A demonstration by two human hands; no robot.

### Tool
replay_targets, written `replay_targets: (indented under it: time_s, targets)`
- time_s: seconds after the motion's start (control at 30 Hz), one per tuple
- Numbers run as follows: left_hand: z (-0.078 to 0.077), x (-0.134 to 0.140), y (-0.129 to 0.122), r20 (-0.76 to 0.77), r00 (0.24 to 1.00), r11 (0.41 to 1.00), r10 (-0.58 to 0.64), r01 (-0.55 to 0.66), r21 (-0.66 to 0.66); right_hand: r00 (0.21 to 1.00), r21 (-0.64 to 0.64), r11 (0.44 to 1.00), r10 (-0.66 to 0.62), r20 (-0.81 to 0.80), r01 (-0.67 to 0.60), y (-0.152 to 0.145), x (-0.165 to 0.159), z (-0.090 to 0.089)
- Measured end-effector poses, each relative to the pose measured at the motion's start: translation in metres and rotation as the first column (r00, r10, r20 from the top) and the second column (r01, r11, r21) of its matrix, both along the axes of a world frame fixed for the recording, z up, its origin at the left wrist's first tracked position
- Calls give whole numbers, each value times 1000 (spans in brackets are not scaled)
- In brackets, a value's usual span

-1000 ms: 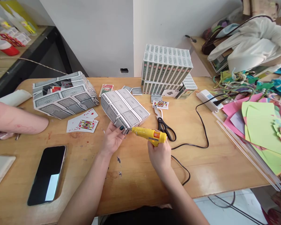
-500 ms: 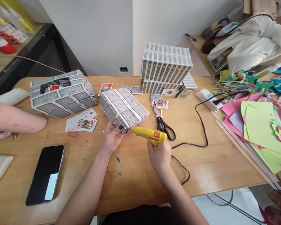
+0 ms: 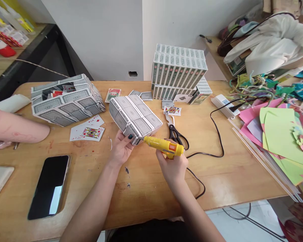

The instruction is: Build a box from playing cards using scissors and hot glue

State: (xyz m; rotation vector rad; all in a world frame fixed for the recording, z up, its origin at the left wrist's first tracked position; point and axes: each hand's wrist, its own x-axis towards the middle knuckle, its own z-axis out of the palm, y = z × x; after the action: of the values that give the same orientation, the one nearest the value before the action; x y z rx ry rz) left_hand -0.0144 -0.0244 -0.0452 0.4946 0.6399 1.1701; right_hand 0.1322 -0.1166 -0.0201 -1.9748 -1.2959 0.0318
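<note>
My left hand (image 3: 123, 148) grips the near corner of a box covered in playing cards (image 3: 136, 114), its fingers partly hidden under it. The box is tilted, with grey patterned card backs and white seams facing up. In my right hand (image 3: 173, 164) is a yellow hot glue gun (image 3: 164, 146), its nozzle at the box's near edge beside my left fingers. Whether the nozzle touches the card I cannot tell. Black-handled scissors (image 3: 176, 132) lie just behind the glue gun. Loose face-up playing cards (image 3: 91, 131) lie to the left of the box.
A larger card-covered box (image 3: 68, 104) stands at left, near another person's forearm (image 3: 20, 126). Stacked card packs (image 3: 179, 67) rise at the back. A phone (image 3: 49, 186) lies front left. Right are a power strip (image 3: 224, 106), a black cord (image 3: 218, 134), glue sticks (image 3: 265, 161) and coloured paper (image 3: 288, 134).
The glue gun and my right hand have shifted slightly to the right, along the box's edge. The box has moved a little to the right in my left hand.
</note>
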Motion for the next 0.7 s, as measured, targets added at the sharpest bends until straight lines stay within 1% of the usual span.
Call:
replay_targets:
  time_s: [0.17,0.3,0.5,0.7]
  targets:
    - [3,1,-2,50,999,1000,11,-10,-24,999,-26,1000,-14,-32,13,-2,-1,1]
    - [3,2,-3,99,995,999,16,-11,-48,999,-17,1000,-12,-34,11,-3,0,2]
    - [1,2,-4,70,997,997,36,-31,-71,1000,29,1000,-3,-3,4,-6,2,3]
    - [2,1,-4,65,997,996,35,-30,-80,1000,45,999,5,17,-6,-8,3,3]
